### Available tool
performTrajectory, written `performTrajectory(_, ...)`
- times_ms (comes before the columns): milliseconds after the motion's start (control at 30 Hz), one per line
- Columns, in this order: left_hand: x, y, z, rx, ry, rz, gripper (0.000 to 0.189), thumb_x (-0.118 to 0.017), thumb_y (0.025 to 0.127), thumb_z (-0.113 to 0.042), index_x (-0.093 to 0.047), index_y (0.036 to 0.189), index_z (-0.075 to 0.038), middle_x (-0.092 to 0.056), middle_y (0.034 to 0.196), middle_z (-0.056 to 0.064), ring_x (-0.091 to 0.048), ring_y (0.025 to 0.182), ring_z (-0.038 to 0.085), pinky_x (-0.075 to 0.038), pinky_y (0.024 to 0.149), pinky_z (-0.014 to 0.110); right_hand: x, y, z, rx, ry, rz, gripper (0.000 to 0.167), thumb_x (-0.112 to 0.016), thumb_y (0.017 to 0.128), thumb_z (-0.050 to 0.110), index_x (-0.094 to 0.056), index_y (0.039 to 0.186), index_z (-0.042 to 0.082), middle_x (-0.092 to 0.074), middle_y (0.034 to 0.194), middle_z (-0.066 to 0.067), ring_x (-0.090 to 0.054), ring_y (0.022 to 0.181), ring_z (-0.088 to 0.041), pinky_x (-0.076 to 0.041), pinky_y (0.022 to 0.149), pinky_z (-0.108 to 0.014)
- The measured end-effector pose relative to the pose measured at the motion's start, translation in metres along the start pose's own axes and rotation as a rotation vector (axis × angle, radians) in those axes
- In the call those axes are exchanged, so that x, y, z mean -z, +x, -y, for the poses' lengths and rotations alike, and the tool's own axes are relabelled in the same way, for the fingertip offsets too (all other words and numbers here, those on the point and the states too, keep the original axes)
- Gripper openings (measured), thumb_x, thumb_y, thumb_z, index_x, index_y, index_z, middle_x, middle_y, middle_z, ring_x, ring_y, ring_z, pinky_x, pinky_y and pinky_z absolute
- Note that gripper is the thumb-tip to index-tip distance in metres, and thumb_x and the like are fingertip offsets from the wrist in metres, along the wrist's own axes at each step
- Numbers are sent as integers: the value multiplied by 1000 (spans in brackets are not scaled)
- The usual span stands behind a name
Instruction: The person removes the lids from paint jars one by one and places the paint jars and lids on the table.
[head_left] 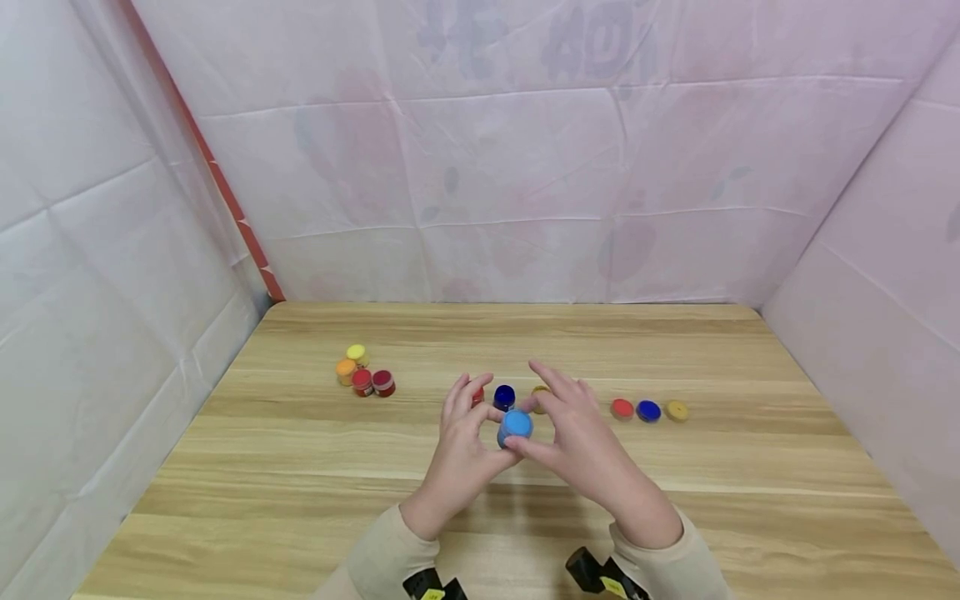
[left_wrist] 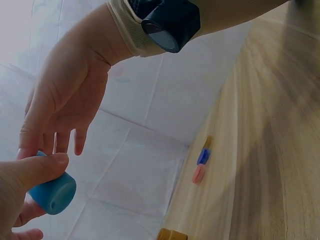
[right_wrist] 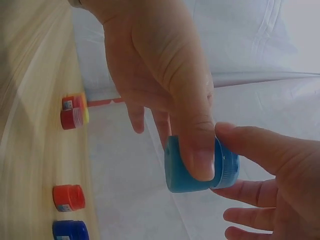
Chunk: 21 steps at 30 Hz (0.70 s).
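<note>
Your left hand [head_left: 459, 442] pinches the body of the light blue jar [head_left: 515, 428] between thumb and fingers, while your right hand [head_left: 583, 437] pinches its lid [right_wrist: 228, 167] with thumb and forefinger, the other fingers spread clear. Splitting the hold this way probably lets you steady one part against the other's turning. The light blue jar is up off the bench [head_left: 300, 500], likely so both hands can reach round it.

Just beyond the light blue jar stand a bright red jar [right_wrist: 69, 198], a dark blue jar [head_left: 505, 397] and a mustard jar [left_wrist: 171, 235], partly hidden by your fingers. To its right lie a red cap [head_left: 622, 408], a blue cap [head_left: 648, 411] and a mustard cap [head_left: 677, 410], perhaps rowed so each matches its jar. Well left of it, yellow [head_left: 356, 353], orange [head_left: 346, 371], red [head_left: 362, 382] and dark red pots [head_left: 383, 382] huddle together, seemingly grouped as a separate lot.
</note>
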<state>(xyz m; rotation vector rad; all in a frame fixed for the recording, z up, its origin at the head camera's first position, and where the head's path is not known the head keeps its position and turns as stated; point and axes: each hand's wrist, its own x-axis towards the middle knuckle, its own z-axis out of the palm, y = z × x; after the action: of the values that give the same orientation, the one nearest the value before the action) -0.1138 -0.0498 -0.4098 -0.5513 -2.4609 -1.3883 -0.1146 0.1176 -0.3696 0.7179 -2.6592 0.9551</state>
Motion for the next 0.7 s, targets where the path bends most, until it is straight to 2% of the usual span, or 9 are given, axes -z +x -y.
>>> performTrajectory(133, 0, 0, 1, 1, 6, 8, 22, -81, 72, -22, -64, 81, -13, -38, 142, 4, -13, 137, 34, -20, 100, 64, 1, 0, 0, 14, 13, 14, 25, -80, 74, 26, -66, 89, 12, -39, 142, -16, -34, 131, -35, -16, 100, -67)
performTrajectory(267, 0, 0, 1, 3, 3, 24, 21, -81, 72, -22, -65, 83, -12, -38, 142, 3, -13, 137, 32, -22, 100, 63, 2, -1, -2, 43, 26, 30, 24, -79, 75, 21, -67, 92, 10, -37, 144, -15, -31, 132, -35, -16, 100, -67)
performTrajectory(500, 2, 0, 1, 13, -31, 63, 24, -80, 74, -19, -65, 91, -11, -37, 142, 7, -11, 137, 32, -27, 100, 60, 1, -1, -3, 71, 28, 61, 31, -78, 75, 17, -68, 103, 7, -34, 146, -14, -29, 133, -35, -17, 100, -66)
performTrajectory(600, 2, 0, 2, 21, -41, 62, 26, -80, 73, -21, -61, 89, -12, -38, 141, 7, -12, 137, 32, -26, 100, 61, 1, -1, -2, 47, 31, 56, 39, -79, 75, 23, -66, 107, 5, -29, 148, -16, -27, 132, -40, -17, 100, -66)
performTrajectory(700, 1, 0, 2, 25, -48, 59, 28, -81, 73, -21, -57, 86, -14, -40, 139, 6, -12, 137, 31, -25, 100, 62, 0, -1, -1, 1, 37, 45, 38, -80, 73, 29, -65, 101, 8, -26, 149, -17, -25, 132, -44, -17, 101, -65)
